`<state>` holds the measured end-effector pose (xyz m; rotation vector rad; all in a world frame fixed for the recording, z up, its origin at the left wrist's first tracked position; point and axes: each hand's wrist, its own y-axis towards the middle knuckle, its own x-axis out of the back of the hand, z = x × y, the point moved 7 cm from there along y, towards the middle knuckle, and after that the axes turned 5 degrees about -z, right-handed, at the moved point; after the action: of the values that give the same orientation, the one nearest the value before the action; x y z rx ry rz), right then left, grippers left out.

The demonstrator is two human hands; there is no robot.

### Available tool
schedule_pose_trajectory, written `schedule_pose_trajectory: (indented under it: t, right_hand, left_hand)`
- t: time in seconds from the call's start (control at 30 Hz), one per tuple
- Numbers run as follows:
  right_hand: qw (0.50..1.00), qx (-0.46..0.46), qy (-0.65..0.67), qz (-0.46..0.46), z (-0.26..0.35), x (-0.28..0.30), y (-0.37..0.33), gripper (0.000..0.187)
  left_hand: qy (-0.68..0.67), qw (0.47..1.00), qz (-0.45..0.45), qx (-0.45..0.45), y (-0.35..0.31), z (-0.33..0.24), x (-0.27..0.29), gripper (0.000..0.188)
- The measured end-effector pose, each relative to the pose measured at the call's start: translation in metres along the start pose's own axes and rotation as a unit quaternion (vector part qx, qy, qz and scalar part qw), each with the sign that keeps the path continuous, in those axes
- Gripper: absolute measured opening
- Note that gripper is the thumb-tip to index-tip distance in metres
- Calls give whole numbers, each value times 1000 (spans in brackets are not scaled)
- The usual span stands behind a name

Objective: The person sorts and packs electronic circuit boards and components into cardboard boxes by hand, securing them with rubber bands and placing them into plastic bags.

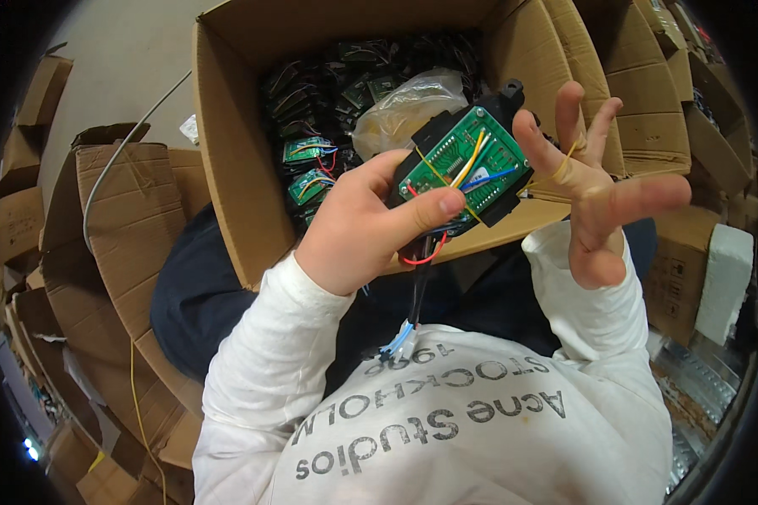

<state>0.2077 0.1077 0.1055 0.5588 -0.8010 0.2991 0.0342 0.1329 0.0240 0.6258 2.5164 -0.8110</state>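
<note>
My left hand (358, 223) is closed round a black plastic housing with a green circuit board (459, 151) facing up, its thumb pressed on the board's near edge. White, yellow, blue and red wires cross the board, and a thin yellow band runs over it. From the housing a black cable (419, 290) hangs down to a bundle of blue-ended leads (398, 341) against my shirt. To the right of the housing my right hand (598, 202) is spread, fingers apart, with a yellow rubber band (564, 162) looped on its fingers.
A cardboard box (236, 143) stands open before me, holding many similar circuit-board units (312, 150) and a clear plastic bag (404, 114). More cartons (135, 236) stand at both sides. A white foam block (724, 282) lies at right; a grey cable (114, 156) hangs at left.
</note>
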Motion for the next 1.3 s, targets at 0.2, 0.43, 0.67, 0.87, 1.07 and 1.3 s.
schedule_pose_trajectory:
  t: [0.2, 0.43, 0.67, 0.87, 1.07, 1.3]
  right_hand:
    - [1000, 7, -9, 19, -29, -1, -4, 83]
    - [995, -13, -92, 37, -21, 2, 4, 78]
    - [988, -93, 37, -119, -38, 7, -7, 103]
    - [959, -88, -65, -262, -26, 16, -10, 102]
    - [926, -260, 90, -257, -28, 7, -6, 97]
    - [897, -321, 213, -216, -65, -10, -18, 94]
  left_hand:
    - [148, 988, -14, -31, 4, -2, 0, 40]
    - [230, 973, 16, -4, -1, -7, 4, 36]
    - [282, 958, -14, -51, -15, -24, 2, 40]
    - [246, 963, -36, -105, -24, -28, -3, 44]
    - [123, 984, -30, -128, -25, -20, -5, 43]
    - [-48, 998, 32, -39, -27, -5, -17, 49]
